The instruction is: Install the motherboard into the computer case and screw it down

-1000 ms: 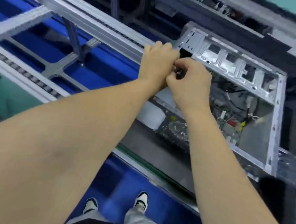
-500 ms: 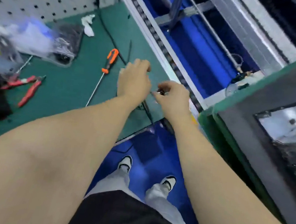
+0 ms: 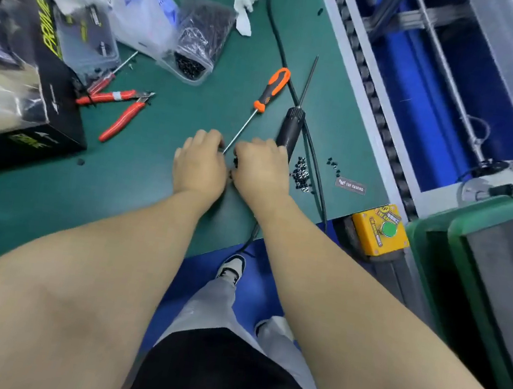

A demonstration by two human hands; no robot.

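Both hands' [image 3: 200, 167] [image 3: 261, 172] fingers hidden, grip unclear; orange screwdriver [image 3: 262, 102] tip points toward them.

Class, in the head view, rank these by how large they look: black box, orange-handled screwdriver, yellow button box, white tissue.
1. black box
2. orange-handled screwdriver
3. yellow button box
4. white tissue
Nearness to the camera may skew these.

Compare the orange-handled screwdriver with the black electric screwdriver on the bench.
The orange-handled screwdriver has an orange-and-black handle; the black electric screwdriver is all black and thicker. The orange one's tip points toward the person, the black one's bit away. Both lie flat on the green bench.
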